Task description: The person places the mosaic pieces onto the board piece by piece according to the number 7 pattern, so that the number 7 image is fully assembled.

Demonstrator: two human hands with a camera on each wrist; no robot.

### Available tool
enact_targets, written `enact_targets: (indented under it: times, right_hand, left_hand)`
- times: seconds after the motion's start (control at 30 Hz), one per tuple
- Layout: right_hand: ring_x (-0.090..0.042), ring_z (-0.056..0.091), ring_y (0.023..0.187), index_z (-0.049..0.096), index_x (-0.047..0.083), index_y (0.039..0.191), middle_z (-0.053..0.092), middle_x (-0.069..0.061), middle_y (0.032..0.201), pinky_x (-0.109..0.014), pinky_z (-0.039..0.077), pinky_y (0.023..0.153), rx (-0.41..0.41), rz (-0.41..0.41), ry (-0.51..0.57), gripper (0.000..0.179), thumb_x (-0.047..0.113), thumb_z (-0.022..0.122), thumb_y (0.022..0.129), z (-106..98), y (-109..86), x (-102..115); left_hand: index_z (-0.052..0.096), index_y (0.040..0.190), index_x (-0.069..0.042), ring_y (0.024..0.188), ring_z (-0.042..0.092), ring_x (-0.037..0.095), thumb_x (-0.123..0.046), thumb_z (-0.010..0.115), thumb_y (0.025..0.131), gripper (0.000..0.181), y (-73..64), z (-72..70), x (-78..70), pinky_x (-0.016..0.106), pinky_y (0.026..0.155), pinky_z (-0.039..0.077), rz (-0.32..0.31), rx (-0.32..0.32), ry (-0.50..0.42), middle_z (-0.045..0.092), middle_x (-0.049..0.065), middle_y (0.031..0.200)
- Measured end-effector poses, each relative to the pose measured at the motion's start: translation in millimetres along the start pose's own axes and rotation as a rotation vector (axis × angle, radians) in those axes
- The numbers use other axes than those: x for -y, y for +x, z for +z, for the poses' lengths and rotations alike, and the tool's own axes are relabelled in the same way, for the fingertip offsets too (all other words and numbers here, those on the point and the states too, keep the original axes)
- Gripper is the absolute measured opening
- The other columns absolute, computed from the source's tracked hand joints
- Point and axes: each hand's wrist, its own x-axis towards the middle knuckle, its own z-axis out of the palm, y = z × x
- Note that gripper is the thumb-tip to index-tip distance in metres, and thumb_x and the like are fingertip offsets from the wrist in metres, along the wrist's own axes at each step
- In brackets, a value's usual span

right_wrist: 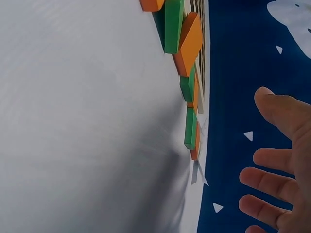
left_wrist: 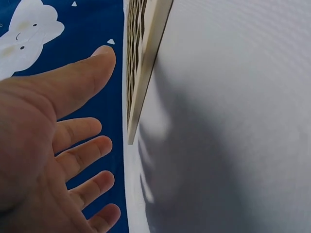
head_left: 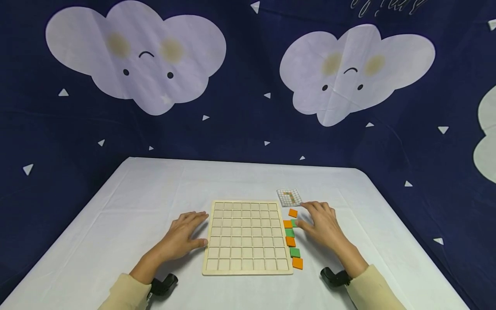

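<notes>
A light wooden grid board (head_left: 248, 231) lies flat on the table, its square cells bare. At its left edge is my left hand (head_left: 182, 237), fingers spread and thumb near the frame; in the left wrist view that hand (left_wrist: 63, 126) holds nothing. My right hand (head_left: 323, 226) hovers beside the loose tiles on the right, with fingers extended. Orange tiles (head_left: 297, 263) and green tiles (head_left: 295, 252) run in an uneven column along the board's right edge. Near the right fingertips lies a small card (head_left: 289, 198) printed with a grid pattern.
A white cloth covers the table (head_left: 162, 185). Behind it hangs a dark blue backdrop (head_left: 240, 133) with clouds and small triangles. A black wrist camera (head_left: 164, 284) sits below the left hand, and another black wrist camera (head_left: 334, 277) below the right.
</notes>
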Motion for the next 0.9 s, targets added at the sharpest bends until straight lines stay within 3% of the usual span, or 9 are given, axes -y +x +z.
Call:
enact_targets:
  times: [0.43, 0.9]
  right_hand:
    - [-0.029, 0.048, 0.101, 0.061, 0.005, 0.122, 0.061, -0.014, 0.118, -0.038, 0.032, 0.081, 0.013, 0.041, 0.067, 0.053, 0.033, 0.074, 0.079, 5.6, 9.6, -2.7]
    - [-0.026, 0.049, 0.098, 0.063, 0.005, 0.118, 0.063, -0.011, 0.112, -0.039, 0.033, 0.083, 0.041, 0.079, 0.123, 0.051, 0.031, 0.076, 0.076, 13.0, 20.4, -5.5]
  left_hand:
    - [0.048, 0.136, -0.009, 0.133, 0.036, 0.034, -0.033, 0.075, 0.075, 0.071, 6.4, 8.4, 5.3, 0.056, 0.103, 0.028, -0.019, 0.056, -0.062, 0.046, 0.010, 0.144]
    - [0.052, 0.134, -0.010, 0.135, 0.033, 0.034, -0.029, 0.076, 0.076, 0.066, 7.6, 14.0, 11.5, 0.057, 0.104, 0.024, 0.002, 0.084, -0.122, 0.045, 0.009, 0.145]
